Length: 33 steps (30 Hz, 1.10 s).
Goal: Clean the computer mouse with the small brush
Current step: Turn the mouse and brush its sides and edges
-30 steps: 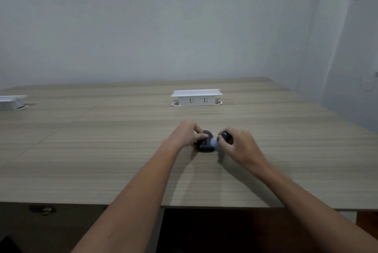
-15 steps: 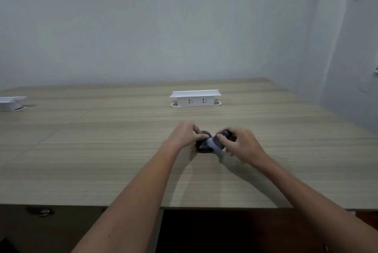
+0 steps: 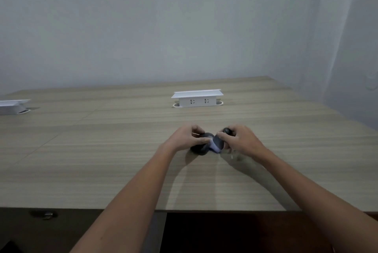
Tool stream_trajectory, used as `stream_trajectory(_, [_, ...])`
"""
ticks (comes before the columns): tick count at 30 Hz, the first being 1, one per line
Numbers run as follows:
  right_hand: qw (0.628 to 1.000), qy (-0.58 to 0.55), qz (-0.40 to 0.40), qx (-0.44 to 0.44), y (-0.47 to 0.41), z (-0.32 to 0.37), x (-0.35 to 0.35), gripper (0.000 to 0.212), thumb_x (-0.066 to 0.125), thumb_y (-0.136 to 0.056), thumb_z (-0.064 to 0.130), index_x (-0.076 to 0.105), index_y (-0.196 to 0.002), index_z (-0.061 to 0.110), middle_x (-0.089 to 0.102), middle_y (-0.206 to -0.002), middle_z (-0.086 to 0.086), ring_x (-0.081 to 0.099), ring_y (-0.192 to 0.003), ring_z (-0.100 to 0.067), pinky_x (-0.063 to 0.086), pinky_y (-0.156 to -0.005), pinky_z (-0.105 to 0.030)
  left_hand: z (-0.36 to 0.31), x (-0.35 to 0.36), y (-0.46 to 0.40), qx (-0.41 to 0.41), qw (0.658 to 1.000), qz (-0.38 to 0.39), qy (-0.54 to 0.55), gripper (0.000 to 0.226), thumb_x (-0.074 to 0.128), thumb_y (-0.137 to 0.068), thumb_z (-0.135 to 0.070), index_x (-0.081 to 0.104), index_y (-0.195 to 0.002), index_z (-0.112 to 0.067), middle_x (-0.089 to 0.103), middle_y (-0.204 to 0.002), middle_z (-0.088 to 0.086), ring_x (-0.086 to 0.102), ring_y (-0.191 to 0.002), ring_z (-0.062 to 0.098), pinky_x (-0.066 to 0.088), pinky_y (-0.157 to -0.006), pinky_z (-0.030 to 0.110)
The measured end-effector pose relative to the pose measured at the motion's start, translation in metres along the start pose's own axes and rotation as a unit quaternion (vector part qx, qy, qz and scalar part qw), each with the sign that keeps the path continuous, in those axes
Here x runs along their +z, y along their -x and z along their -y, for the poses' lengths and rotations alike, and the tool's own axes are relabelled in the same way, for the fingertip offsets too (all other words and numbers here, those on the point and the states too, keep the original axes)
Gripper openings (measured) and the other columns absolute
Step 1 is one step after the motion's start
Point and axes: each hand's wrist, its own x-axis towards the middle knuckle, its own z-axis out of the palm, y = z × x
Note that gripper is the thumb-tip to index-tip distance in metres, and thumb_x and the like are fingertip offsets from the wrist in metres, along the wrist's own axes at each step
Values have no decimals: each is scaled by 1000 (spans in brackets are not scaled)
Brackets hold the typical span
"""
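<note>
The computer mouse (image 3: 201,146) is set on the table (image 3: 102,150), near its middle and toward the near edge. It is gripped from the left by the left hand (image 3: 187,139). Just to its right, the small brush (image 3: 222,140) is held in the right hand (image 3: 239,140), its lower end touching the mouse. Behind them, well apart, a socket box (image 3: 197,98) is mounted on the tabletop. A second socket box (image 3: 12,106) is placed at the far left edge.
</note>
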Motion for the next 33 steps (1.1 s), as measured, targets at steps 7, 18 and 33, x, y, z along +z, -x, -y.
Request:
stream_trajectory(7, [999,-4,-46,-24,-4,-3,1,19,64,-92,25,73,-85,11,72,-59,-3,69,-51,-17,59,-58,-38,2,-6,12,-3,998,65,4,56,85,-69,-46,68,-120,-29,73,-114,-11,68,-104,2,53,-94,22])
stream_trajectory(18, [997,-30,-9,-71,-8,3,1,13,66,-93,22,74,-91,12,70,-59,-2,65,-48,-12,54,-53,-27,2,-11,14,1,997,83,-6,46,84,-70,-37,73,-113,-25,77,-105,-6,72,-100,12,56,-92,29])
stream_trajectory(33, [997,74,-25,-5,-26,-7,-15,16,64,-87,18,70,-78,7,67,-60,1,58,-48,-6,44,-47,-18,-17,-23,14,-20,985,133,-112,64,76,-74,-15,60,-135,-22,67,-125,-5,61,-114,14,44,-101,28])
